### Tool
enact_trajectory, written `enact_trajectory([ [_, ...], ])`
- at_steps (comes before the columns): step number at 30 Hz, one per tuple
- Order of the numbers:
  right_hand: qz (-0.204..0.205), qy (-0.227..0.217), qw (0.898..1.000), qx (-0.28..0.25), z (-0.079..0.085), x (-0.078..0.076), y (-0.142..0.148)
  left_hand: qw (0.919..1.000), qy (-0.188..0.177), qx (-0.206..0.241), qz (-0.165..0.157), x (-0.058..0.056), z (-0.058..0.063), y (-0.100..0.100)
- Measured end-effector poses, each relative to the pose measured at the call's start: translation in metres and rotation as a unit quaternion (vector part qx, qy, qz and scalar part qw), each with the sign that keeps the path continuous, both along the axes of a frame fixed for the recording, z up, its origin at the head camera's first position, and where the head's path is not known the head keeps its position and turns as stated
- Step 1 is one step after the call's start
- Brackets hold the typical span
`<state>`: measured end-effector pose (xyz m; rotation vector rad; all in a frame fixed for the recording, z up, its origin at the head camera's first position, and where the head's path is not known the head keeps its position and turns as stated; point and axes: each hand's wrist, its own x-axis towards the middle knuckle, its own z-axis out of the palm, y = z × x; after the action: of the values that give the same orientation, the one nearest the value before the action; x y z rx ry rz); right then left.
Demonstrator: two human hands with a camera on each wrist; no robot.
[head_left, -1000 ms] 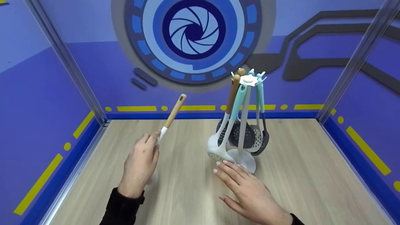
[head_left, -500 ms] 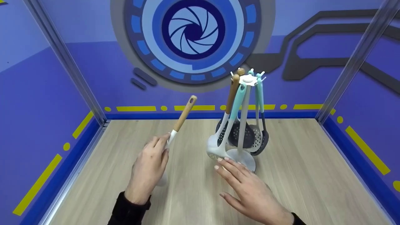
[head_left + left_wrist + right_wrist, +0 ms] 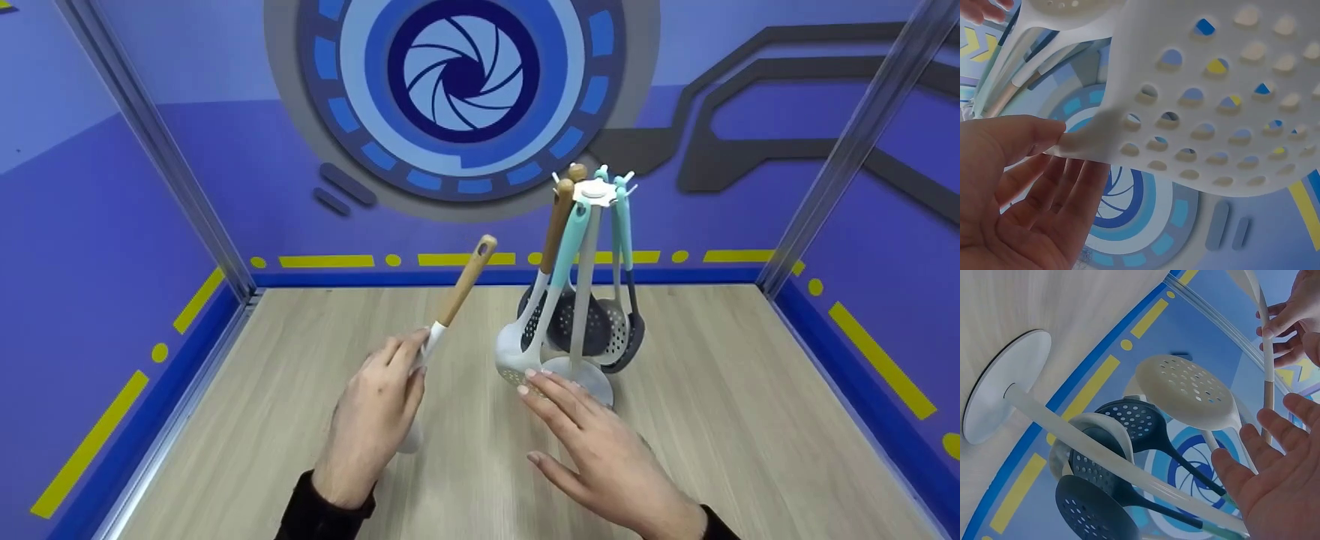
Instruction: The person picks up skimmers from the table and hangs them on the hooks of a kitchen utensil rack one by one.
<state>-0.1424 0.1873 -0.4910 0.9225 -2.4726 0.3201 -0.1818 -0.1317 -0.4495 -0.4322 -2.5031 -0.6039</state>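
My left hand (image 3: 375, 420) pinches a white skimmer with a wooden handle (image 3: 463, 289) at its white neck. The handle end points up and to the right. In the left wrist view, the skimmer's perforated head (image 3: 1213, 107) fills the upper right, with thumb and fingers on either side of the neck. My right hand (image 3: 600, 457) is held with straight fingers beside the utensil stand (image 3: 585, 300), just in front of a hanging white perforated skimmer (image 3: 1185, 391). Whether its fingertips touch that skimmer I cannot tell.
The stand's round white base (image 3: 600, 386) rests on the wooden table (image 3: 750, 420). Several utensils with brown and teal handles hang from its hooked top (image 3: 596, 193), including a dark skimmer (image 3: 581, 322). Patterned blue walls (image 3: 202, 187) enclose the back and sides.
My left hand has moved right with the skimmer, toward the stand, and slightly nearer to me. The right hand has shifted slightly upward in view; the stand looks unmoved.
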Motion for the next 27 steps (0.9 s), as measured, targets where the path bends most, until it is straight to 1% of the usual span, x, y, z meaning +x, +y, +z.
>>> enact_trajectory([
  [6, -0.006, -0.010, 1.000, -0.013, 0.004, 0.000, -0.002, 0.9999, 0.006, 0.001, -0.014, 0.006, 0.001, 0.008],
  [15, -0.020, -0.031, 0.999, -0.029, 0.010, 0.000, -0.003, 0.9996, 0.014, -0.003, -0.025, 0.016, 0.003, 0.021],
  [19, -0.022, -0.027, 0.999, -0.034, 0.011, 0.000, -0.005, 0.9992, 0.021, -0.008, -0.032, 0.019, 0.003, 0.026],
  [27, -0.016, -0.017, 0.998, -0.057, 0.014, -0.003, -0.008, 0.9980, 0.032, 0.000, -0.054, 0.025, 0.001, 0.037],
])
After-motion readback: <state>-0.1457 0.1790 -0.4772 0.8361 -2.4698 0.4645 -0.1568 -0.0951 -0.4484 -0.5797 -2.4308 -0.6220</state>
